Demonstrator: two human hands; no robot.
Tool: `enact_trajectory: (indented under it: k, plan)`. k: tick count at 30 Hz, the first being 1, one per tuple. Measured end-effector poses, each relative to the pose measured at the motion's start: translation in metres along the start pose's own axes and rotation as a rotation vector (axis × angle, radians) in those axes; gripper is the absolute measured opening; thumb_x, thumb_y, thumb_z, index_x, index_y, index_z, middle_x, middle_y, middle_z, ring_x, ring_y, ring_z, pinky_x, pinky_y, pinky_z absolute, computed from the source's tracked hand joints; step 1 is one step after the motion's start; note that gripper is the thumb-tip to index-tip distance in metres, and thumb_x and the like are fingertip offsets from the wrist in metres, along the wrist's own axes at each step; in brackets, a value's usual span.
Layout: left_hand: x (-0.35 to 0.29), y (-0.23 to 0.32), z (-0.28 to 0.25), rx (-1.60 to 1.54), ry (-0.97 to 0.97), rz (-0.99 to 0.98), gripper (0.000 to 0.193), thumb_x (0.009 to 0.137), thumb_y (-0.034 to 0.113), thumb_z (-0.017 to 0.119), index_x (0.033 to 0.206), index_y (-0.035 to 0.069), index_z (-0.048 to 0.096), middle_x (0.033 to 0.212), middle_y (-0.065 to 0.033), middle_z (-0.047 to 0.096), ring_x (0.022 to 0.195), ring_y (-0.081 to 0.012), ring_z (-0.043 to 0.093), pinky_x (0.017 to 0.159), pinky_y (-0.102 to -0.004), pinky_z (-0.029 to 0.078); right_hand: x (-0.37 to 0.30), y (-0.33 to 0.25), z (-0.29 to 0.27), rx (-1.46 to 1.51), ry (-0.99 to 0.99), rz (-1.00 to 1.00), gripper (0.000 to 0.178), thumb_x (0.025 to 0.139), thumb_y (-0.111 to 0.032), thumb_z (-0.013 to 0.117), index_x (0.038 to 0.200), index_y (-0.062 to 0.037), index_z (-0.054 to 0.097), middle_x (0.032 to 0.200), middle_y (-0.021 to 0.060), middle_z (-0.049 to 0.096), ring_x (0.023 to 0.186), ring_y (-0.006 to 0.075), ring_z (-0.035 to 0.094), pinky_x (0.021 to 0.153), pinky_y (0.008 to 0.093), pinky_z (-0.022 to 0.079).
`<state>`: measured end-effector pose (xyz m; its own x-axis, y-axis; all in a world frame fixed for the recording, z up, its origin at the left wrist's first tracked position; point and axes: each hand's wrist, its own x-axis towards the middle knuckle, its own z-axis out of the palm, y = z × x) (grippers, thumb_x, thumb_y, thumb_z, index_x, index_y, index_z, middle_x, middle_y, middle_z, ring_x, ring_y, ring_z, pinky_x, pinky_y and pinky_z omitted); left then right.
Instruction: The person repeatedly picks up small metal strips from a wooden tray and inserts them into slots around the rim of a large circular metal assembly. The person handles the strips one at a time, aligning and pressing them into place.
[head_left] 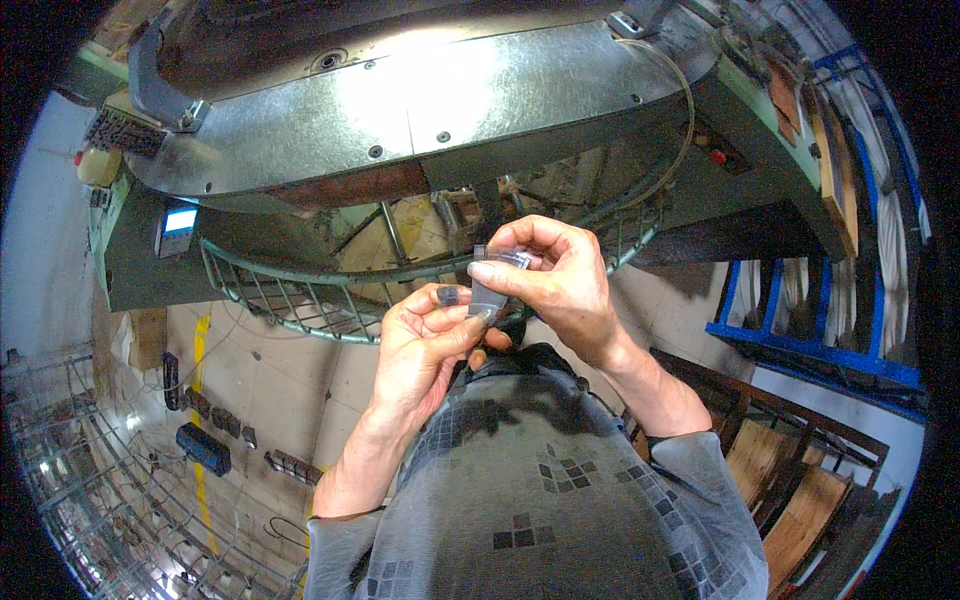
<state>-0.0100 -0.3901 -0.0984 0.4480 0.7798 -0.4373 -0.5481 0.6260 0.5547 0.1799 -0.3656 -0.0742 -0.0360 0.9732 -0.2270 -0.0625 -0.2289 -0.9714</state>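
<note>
In front of my body, both hands meet around a small, see-through plastic piece [487, 293], greyish and tapered, perhaps a small bag or case. My right hand [562, 283] pinches its upper part between thumb and curled fingers. Its lower end is gripped by my left hand [425, 345], with the thumb along it. Something dark grey covers the tip of a left finger; I cannot tell what it is. My fingers partly hide the plastic piece, and its contents, if any, cannot be made out.
Ahead stands a large machine with a shiny curved metal panel [300, 140] and a green ring-shaped rail [330, 275] below. A small lit screen [179, 222] is at its left. Wire racks [110, 480] lie left, a blue rack [820, 352] and wooden boards [800, 520] right.
</note>
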Motion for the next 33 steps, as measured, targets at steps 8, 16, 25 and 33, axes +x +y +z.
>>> enact_trajectory:
  k: [8, 16, 25, 33]
  plan:
    - [0.001, -0.002, 0.000, -0.011, -0.002, 0.007, 0.030, 0.086, -0.005, 0.071, 0.113, 0.005, 0.062, 0.105, -0.0199, 0.073, 0.080, -0.0285, 0.073, 0.056, -0.0286, 0.054, 0.002, 0.001, -0.001, 0.057, 0.001, 0.022, 0.022, 0.081, -0.003, 0.082, 0.097, -0.0010, 0.068, 0.090, 0.0029, 0.069, 0.081, 0.0071, 0.063, 0.074, 0.0221, 0.051]
    - [0.001, -0.002, -0.001, -0.031, 0.001, -0.017, 0.029, 0.088, -0.005, 0.070, 0.113, 0.005, 0.062, 0.103, -0.0180, 0.073, 0.081, -0.0281, 0.073, 0.057, -0.0275, 0.053, 0.005, 0.004, -0.006, -0.020, -0.046, -0.009, 0.020, 0.082, -0.004, 0.081, 0.095, -0.0014, 0.067, 0.087, 0.0008, 0.067, 0.081, 0.0061, 0.061, 0.073, 0.0215, 0.050]
    - [0.001, -0.003, -0.001, -0.041, -0.004, -0.047, 0.030, 0.087, -0.005, 0.071, 0.114, 0.005, 0.062, 0.103, -0.0170, 0.073, 0.082, -0.0284, 0.073, 0.057, -0.0276, 0.053, 0.011, 0.002, -0.013, -0.164, -0.135, -0.060, 0.020, 0.081, -0.016, 0.078, 0.092, -0.0009, 0.070, 0.079, 0.0006, 0.068, 0.074, 0.0054, 0.059, 0.067, 0.0248, 0.050]
    - [0.005, -0.003, -0.004, -0.044, -0.012, 0.004, 0.027, 0.089, -0.007, 0.069, 0.113, 0.002, 0.061, 0.102, -0.0221, 0.073, 0.086, -0.0304, 0.075, 0.061, -0.0298, 0.058, 0.011, 0.001, -0.009, -0.103, -0.179, -0.085, 0.048, 0.082, -0.012, 0.080, 0.124, 0.0018, 0.062, 0.090, 0.0035, 0.069, 0.082, 0.0084, 0.063, 0.074, 0.0249, 0.052]
